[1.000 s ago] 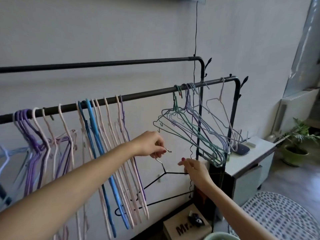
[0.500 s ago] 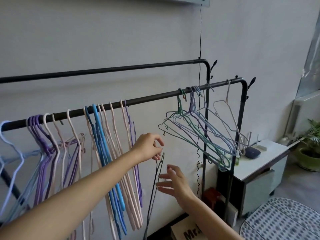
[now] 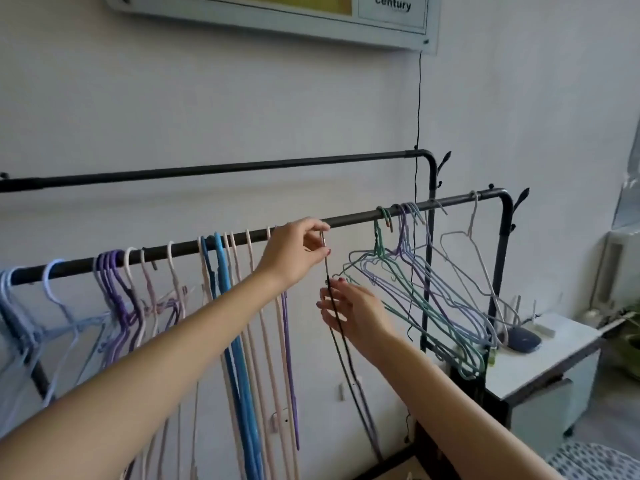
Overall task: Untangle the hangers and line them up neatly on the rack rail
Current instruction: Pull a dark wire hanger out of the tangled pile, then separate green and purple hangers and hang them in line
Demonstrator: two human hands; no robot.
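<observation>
My left hand pinches the hook of a thin black hanger just under the front rack rail. The hanger hangs edge-on, almost straight down. My right hand is open, its fingers against the hanger's wires a little lower. To the left, blue, pink and purple hangers hang in a row on the rail. To the right, a tangled bunch of green and lilac hangers hangs from the same rail, with one pale hanger near the rail's end.
A second black rail runs behind and higher. A black cord drops from a wall panel past the rack. A white cabinet with a dark round object stands at the right, below the tangle.
My left hand has lifted the black hanger from waist height up to the front rail. The hanger has turned edge-on, and my right hand has come up to touch its wires.
</observation>
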